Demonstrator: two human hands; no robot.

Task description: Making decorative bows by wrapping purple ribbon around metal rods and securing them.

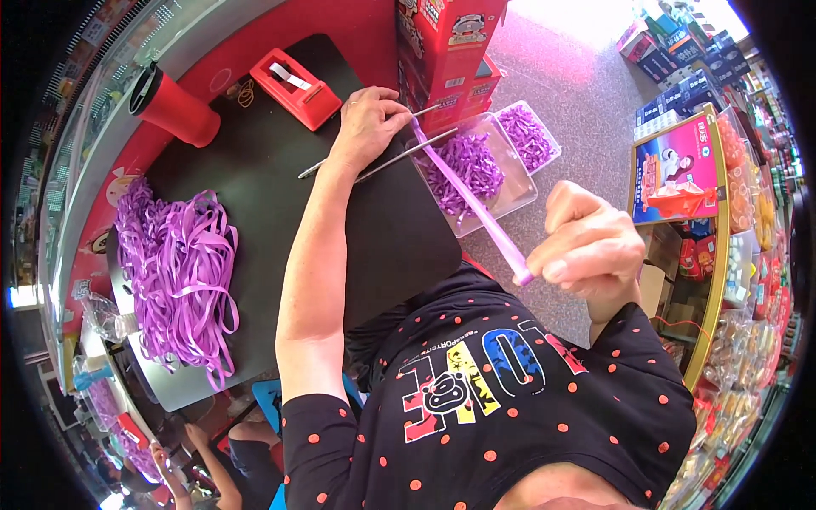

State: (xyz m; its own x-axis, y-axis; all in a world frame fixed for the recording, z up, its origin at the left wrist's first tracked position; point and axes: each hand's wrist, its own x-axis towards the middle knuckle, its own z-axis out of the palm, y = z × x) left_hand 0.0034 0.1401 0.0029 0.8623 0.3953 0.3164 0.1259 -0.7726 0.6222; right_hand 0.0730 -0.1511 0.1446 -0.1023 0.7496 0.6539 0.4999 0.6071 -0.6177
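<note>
A purple ribbon (469, 197) is stretched taut from my left hand to my right. My left hand (367, 123) rests over the dark table's far right edge, fingers closed at the ribbon's far end. One thin metal rod (309, 170) runs beneath that hand; its tip shows past the fingers. A second metal rod (408, 153) lies just nearer, crossing under or beside the ribbon; which, I cannot tell. Raised in front of my chest at the right, my right hand (591, 242) pinches the ribbon's near end. Below the ribbon, a clear plastic box (520, 197) holds short purple ribbon pieces (466, 166).
On the dark table (280, 255) lie a large heap of purple ribbons (183, 285), a red tape dispenser (293, 87) and a red tumbler (174, 106). A second clear box (557, 151) holds more pieces. Red cartons (446, 59) stand behind. Another person (217, 467) works at lower left.
</note>
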